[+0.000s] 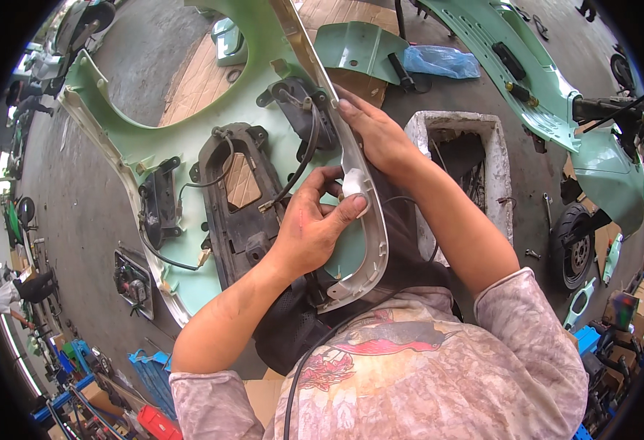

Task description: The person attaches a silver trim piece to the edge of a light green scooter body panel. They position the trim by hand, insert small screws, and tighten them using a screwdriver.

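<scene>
A large pale-green scooter body panel, its inner side up, rests tilted across my lap. A black plastic frame with an opening sits in its middle. Black cable-fed units flank it, one on the left and one on the right. My left hand pinches the panel's right edge between thumb and fingers, at a small white piece whose kind I cannot make out. Farther up the same edge, my right hand grips from outside, thumb and fingers against the rim.
A worn white foam box stands right of my knees. Beyond it lie a green scooter body and a wheel. A blue plastic bag and green cover lie ahead on cardboard. A headlight-like part lies at left.
</scene>
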A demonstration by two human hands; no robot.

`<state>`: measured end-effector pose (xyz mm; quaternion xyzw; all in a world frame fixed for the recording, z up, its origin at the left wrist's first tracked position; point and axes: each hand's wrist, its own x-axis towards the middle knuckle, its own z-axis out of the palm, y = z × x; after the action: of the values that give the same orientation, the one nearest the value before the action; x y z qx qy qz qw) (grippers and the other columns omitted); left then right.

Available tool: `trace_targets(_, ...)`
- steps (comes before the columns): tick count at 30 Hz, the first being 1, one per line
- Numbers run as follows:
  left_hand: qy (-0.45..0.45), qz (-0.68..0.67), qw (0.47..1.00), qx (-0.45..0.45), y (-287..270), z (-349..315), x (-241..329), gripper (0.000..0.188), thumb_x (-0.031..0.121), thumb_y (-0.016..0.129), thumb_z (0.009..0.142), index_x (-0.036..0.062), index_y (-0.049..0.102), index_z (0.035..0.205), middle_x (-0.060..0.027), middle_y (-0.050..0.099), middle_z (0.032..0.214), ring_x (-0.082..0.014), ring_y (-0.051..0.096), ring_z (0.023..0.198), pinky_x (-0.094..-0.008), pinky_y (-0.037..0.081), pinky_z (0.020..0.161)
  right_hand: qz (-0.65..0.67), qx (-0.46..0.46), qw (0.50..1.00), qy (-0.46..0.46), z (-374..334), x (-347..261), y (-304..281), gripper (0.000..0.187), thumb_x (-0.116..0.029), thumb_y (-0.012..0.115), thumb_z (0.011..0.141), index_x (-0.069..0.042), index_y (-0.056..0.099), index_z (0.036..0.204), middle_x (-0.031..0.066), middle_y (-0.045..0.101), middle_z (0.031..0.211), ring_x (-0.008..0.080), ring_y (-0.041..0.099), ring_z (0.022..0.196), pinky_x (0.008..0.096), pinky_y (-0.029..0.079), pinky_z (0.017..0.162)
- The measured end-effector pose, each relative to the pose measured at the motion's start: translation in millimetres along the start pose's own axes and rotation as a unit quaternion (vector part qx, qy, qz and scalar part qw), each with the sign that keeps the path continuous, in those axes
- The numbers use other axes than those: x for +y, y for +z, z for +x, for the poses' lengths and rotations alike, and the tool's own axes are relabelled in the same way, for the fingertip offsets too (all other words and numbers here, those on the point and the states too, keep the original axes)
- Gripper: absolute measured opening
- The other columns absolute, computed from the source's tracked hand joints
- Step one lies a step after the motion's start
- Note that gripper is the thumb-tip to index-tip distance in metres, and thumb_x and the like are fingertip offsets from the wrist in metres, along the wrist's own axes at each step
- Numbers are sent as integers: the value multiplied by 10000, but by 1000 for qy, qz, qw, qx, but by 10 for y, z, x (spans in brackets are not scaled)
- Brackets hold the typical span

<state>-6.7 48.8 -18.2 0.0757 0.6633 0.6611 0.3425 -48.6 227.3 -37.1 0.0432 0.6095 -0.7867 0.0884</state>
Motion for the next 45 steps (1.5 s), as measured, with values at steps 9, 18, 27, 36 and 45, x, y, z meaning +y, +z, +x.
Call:
trace_targets(9,-9,-38,999,-25,-28,82,-172,1066,344,732,883,-130,-2,1493,-150,551,1110,-110,615,790,-214,475,664,1,24,998,-66,107,297,32,477,-203,420,1039,2,384,1469,129,550,1360,166,504,1219,287,373,1059)
trace_targets(18,9,-90,995,-51,11,51,-223,962,256,740,885,-63,91,1519,-100,504,1084,-75,543,701,-212,409,563,-225,67,964,-125,-14,266,-18,494,-233,423,1023,49,395,1428,266,547,1341,346,525,1267,362,389,1061)
trace_targets(27,-7,-185,978,-92,-124,63,-204,689,129,435,901,11,203,1539,-120,478,1306,-94,368,595,-339,450,680,-329,64,933,-132,-4,94,-54,437,-204,473,994,25,487,1366,253,628,1221,375,597,1156,382,442,995)
trace_targets(36,67,11,997,-31,-44,62,-199,466,103,555,952,9,381,1374,-60,553,1038,-73,498,748,-227,426,625,-214,67,967,-120,-129,23,34,591,-298,539,1009,46,355,1453,223,586,1299,221,570,1185,311,436,1000)
trace_targets(45,142,96,985,15,-31,72,-260,301,110,587,930,-32,513,1185,-128,615,954,-178,593,878,-318,495,793,-345,91,931,-70,-603,61,172,393,-328,463,1039,-57,594,1291,140,679,1089,211,621,1021,330,465,902)
